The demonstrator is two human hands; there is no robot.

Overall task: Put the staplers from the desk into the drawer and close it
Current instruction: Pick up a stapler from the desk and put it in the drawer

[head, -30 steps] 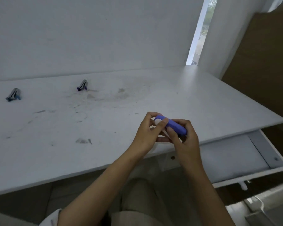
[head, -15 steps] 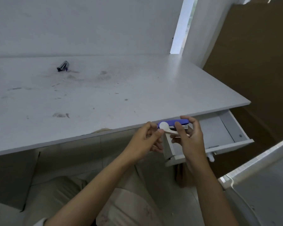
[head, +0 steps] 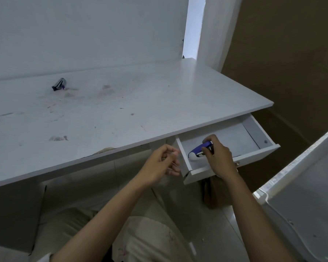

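Observation:
A blue and white stapler point(head: 197, 151) is low inside the open white drawer point(head: 257, 154) under the desk's right end, near its left wall. My right hand point(head: 216, 156) grips the stapler's rear end from above. My left hand point(head: 163, 163) hovers just left of the drawer, below the desk edge, fingers loosely curled and holding nothing. A second stapler point(head: 58, 84), dark with a metal top, lies on the white desk point(head: 121, 110) at the back left.
The desk top is stained, with a scrap point(head: 58, 138) near its front left. A white panel point(head: 301, 195) stands at the right, close to the drawer front. A brown wall rises behind the drawer. My knees are under the desk.
Both hands carried the blue stapler from over the desk edge down into the drawer. My left hand let go and drew back to the left. The view turned right, and one stapler left the frame.

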